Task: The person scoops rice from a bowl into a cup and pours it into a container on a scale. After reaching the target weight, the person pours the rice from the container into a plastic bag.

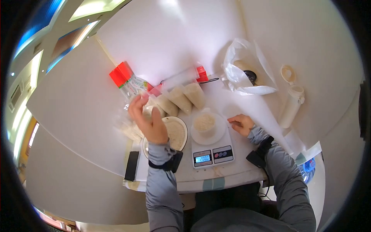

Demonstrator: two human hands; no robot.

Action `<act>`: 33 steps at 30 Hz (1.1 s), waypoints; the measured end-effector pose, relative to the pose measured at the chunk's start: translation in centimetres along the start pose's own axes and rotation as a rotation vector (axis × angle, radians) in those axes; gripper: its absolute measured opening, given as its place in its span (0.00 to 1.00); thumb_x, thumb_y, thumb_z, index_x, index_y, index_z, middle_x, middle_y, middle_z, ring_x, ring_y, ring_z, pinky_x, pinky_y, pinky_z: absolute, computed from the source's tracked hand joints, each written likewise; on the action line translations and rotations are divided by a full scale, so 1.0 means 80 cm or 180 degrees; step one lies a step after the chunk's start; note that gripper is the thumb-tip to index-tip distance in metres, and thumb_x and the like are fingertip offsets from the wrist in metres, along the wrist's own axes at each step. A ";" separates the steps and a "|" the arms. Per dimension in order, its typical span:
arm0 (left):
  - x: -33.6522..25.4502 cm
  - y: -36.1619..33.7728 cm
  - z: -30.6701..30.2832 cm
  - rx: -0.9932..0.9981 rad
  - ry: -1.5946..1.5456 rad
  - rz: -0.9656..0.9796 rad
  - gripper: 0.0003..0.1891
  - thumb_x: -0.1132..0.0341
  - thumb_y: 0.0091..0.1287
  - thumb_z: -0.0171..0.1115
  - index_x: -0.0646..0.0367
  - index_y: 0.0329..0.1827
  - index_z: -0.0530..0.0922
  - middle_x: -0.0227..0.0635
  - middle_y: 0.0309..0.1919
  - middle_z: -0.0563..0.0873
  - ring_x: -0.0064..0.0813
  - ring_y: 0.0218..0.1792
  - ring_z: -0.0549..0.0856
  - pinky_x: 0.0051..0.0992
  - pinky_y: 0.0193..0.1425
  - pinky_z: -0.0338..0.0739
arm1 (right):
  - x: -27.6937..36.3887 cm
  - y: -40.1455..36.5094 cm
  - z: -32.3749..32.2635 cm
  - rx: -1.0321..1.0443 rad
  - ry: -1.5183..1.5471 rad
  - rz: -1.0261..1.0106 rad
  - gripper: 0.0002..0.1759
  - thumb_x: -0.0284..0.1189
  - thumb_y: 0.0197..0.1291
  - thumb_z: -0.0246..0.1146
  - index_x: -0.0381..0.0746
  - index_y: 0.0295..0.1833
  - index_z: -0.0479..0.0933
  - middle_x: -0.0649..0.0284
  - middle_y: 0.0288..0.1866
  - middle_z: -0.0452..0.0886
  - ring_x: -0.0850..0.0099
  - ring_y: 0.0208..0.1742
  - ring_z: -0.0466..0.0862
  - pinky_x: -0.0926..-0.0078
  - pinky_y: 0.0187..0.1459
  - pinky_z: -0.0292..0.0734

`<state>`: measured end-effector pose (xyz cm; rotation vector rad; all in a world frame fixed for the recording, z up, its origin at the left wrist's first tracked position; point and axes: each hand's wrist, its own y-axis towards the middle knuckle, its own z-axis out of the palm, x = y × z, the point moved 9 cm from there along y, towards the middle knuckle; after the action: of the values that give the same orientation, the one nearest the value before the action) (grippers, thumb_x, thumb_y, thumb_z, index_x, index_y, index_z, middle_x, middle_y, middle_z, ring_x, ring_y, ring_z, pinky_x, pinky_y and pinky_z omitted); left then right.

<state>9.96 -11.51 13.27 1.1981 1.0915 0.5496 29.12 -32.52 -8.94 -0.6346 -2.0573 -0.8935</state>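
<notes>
My left hand (148, 121) is raised over the left side of a round bowl (187, 133) of pale grain that looks like rice. Its thumb stands apart from the fingers and nothing shows in it. On the table, to the right of a white kitchen scale (195, 150), lies my right hand (241, 124), fingers loosely bent and apparently holding nothing. A white plate (221, 135) on the scale carries a small clear cup (205, 124) of the grain. The lit display seems to read 200.0.
Several filled clear bags (179, 99) stand behind the bowl. Red-topped packaging (121, 74) leans at the back left. A white plastic bag (235, 79) holds a dark round item. At right stands an open white bottle (291, 106); a black phone-like slab (131, 166) lies near the front edge.
</notes>
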 end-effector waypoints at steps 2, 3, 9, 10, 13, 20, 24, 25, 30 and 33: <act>0.012 0.028 0.022 0.0189 0.0102 0.0097 0.14 0.78 0.52 0.52 0.61 0.43 0.71 0.43 0.51 0.71 0.39 0.54 0.70 0.35 0.58 0.64 | -0.001 0.001 0.002 0.0078 -0.0030 0.0016 0.16 0.20 0.53 0.58 0.35 0.50 0.76 0.53 0.45 0.77 0.66 0.45 0.80 0.75 0.48 0.75; 0.015 0.041 0.038 0.0374 0.0195 0.0182 0.13 0.78 0.52 0.53 0.60 0.43 0.71 0.42 0.48 0.72 0.38 0.52 0.72 0.34 0.55 0.67 | -0.004 0.000 0.002 0.0065 -0.0070 -0.0012 0.16 0.20 0.53 0.58 0.36 0.50 0.76 0.53 0.44 0.77 0.66 0.44 0.80 0.75 0.48 0.75; 0.093 0.080 0.126 0.0976 0.0552 -0.0389 0.10 0.74 0.54 0.56 0.56 0.40 0.74 0.36 0.40 0.75 0.31 0.39 0.77 0.32 0.41 0.73 | -0.007 0.000 0.004 0.0022 -0.0212 -0.0155 0.16 0.21 0.52 0.58 0.37 0.48 0.77 0.54 0.41 0.78 0.67 0.41 0.80 0.74 0.43 0.76; 0.108 0.085 0.138 0.0958 0.0531 -0.0354 0.10 0.74 0.54 0.56 0.56 0.40 0.74 0.36 0.40 0.75 0.31 0.39 0.77 0.32 0.41 0.73 | -0.005 0.000 0.002 -0.0047 -0.0219 -0.0279 0.16 0.22 0.51 0.58 0.38 0.48 0.77 0.55 0.40 0.79 0.66 0.40 0.80 0.74 0.42 0.76; 0.175 0.086 0.188 0.1493 0.1234 -0.0666 0.11 0.63 0.56 0.58 0.51 0.41 0.76 0.37 0.40 0.78 0.36 0.43 0.78 0.35 0.45 0.73 | 0.006 0.002 -0.002 -0.0079 -0.0385 -0.0392 0.16 0.23 0.49 0.59 0.37 0.47 0.77 0.54 0.38 0.80 0.62 0.40 0.79 0.69 0.43 0.75; 0.247 0.067 0.287 0.2615 0.2113 -0.1018 0.12 0.57 0.59 0.56 0.49 0.43 0.79 0.36 0.45 0.82 0.39 0.49 0.79 0.37 0.52 0.72 | 0.007 0.003 -0.002 -0.0197 -0.0577 -0.0648 0.16 0.26 0.49 0.59 0.38 0.46 0.77 0.55 0.37 0.80 0.57 0.39 0.77 0.63 0.46 0.72; 0.272 0.042 0.336 0.3304 0.2820 -0.0665 0.15 0.55 0.60 0.55 0.47 0.47 0.79 0.32 0.49 0.82 0.41 0.53 0.77 0.48 0.54 0.70 | 0.004 0.005 0.000 -0.0029 -0.0624 -0.0557 0.16 0.26 0.49 0.58 0.38 0.47 0.77 0.56 0.37 0.79 0.57 0.43 0.77 0.64 0.47 0.72; 0.284 0.033 0.345 0.3552 0.3060 -0.0714 0.14 0.57 0.60 0.54 0.45 0.48 0.79 0.32 0.51 0.81 0.40 0.56 0.76 0.52 0.58 0.64 | 0.002 0.006 -0.002 -0.0018 -0.0610 -0.0438 0.16 0.26 0.50 0.59 0.39 0.48 0.77 0.56 0.40 0.79 0.58 0.45 0.76 0.65 0.48 0.72; 0.295 -0.002 0.348 0.4468 0.3679 -0.0357 0.15 0.61 0.61 0.51 0.50 0.49 0.79 0.34 0.51 0.80 0.42 0.56 0.76 0.54 0.56 0.68 | 0.007 0.004 -0.002 -0.0057 -0.0418 -0.0247 0.16 0.26 0.50 0.59 0.39 0.47 0.77 0.56 0.39 0.79 0.57 0.44 0.76 0.64 0.48 0.72; 0.283 -0.009 0.339 0.4896 0.3462 -0.0507 0.19 0.54 0.57 0.58 0.53 0.49 0.79 0.42 0.52 0.79 0.40 0.55 0.77 0.37 0.58 0.71 | 0.007 0.006 -0.001 -0.0021 -0.0553 -0.0392 0.17 0.26 0.49 0.59 0.39 0.48 0.77 0.56 0.42 0.79 0.58 0.46 0.76 0.64 0.49 0.72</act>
<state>43.35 -5.51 3.48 2.1109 2.7760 0.0926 29.16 -32.22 -8.30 -0.6127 -2.2701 -0.9438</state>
